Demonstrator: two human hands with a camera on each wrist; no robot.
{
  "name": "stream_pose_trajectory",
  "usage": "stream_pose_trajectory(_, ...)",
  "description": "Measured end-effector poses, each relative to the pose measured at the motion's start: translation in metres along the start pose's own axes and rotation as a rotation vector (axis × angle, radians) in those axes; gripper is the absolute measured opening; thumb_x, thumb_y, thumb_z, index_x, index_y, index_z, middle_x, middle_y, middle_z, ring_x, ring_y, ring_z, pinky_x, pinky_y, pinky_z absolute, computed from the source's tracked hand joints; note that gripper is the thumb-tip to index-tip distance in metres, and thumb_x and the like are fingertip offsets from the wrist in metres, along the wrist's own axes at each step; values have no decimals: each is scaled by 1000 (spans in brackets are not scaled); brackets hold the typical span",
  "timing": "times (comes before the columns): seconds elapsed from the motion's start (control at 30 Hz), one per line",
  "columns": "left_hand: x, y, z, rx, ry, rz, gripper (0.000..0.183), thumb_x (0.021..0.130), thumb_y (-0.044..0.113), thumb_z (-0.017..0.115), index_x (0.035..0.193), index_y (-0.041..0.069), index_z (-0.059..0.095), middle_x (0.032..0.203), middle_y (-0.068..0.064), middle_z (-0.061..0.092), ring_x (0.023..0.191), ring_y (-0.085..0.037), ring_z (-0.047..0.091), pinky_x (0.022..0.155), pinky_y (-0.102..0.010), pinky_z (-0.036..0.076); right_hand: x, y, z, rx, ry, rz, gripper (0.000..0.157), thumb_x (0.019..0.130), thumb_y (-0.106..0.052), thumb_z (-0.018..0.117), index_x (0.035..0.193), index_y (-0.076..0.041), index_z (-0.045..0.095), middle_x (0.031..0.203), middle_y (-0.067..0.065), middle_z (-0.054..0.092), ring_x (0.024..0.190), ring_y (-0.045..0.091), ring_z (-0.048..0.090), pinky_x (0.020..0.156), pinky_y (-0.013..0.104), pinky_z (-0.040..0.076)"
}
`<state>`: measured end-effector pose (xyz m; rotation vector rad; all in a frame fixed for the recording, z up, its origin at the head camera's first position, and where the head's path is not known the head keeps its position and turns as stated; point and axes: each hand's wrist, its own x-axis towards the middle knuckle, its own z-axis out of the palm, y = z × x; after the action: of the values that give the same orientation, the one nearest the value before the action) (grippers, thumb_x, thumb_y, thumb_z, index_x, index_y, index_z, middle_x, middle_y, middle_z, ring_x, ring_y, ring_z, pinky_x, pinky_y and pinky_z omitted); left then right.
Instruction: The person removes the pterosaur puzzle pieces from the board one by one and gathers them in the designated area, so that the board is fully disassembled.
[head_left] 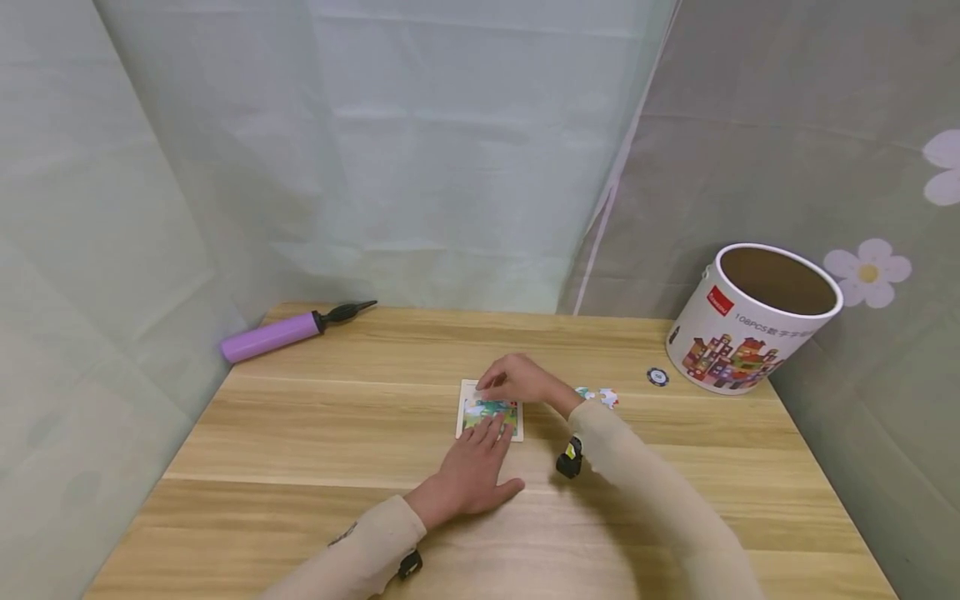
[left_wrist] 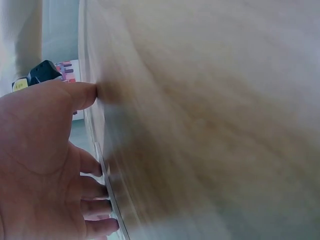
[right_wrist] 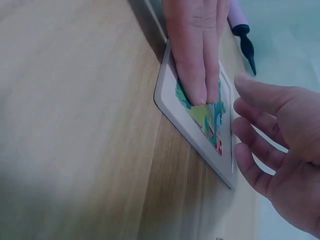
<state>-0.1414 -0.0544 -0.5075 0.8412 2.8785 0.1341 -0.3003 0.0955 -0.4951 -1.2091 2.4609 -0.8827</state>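
Observation:
A small jigsaw puzzle in a white frame (head_left: 460, 425) lies flat on the wooden table, with a green and blue picture inside. My left hand (head_left: 474, 473) rests with straight fingers on its near part, thumb spread out on the table. In the right wrist view, the left fingertips (right_wrist: 192, 75) press on the picture. Over the puzzle's far side is my right hand (head_left: 522, 381), its fingers loosely bent. Seen from its own wrist, the right hand (right_wrist: 280, 135) shows nothing between thumb and fingers. Two loose jigsaw pieces (head_left: 608, 398) lie right of the frame, partly behind the right forearm.
A blue-and-white round chip (head_left: 657, 377) lies farther right, near a large white bucket (head_left: 697, 333) printed with toy blocks. At the table's far left corner lies a purple hand pump (head_left: 273, 337) with a black nozzle. Pale curtains (head_left: 450, 150) hang behind the table.

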Motion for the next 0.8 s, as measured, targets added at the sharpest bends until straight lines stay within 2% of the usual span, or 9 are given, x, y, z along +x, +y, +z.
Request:
stream_pose_trajectory(0.47, -1, -1, 0, -2, 28, 22, 83, 101, 58, 49, 156, -2, 36, 164, -21, 31, 152, -35, 30, 121, -49, 29, 15, -2, 10, -91, -52, -79, 13, 93, -20, 77, 102, -12, 82, 96, -1, 73, 83, 5, 64, 77, 21, 54)
stream_pose_trajectory(0.67, -2, -1, 0, -17, 27, 14, 82, 100, 58, 50, 156, -1, 37, 164, -20, 32, 152, -34, 30, 121, -48, 29, 15, -8, 14, -79, -48, -58, 14, 93, -19, 77, 103, -11, 82, 94, -1, 71, 82, 6, 62, 75, 22, 53)
stream_pose_trajectory(0.8, -2, -2, 0, -17, 20, 15, 83, 101, 59, 49, 156, -1, 36, 164, -20, 31, 152, -34, 29, 121, -48, 30, 15, -11, 17, -48, -31, -4, 11, 92, -18, 78, 99, -11, 81, 92, -2, 70, 80, 5, 62, 74, 22, 53)
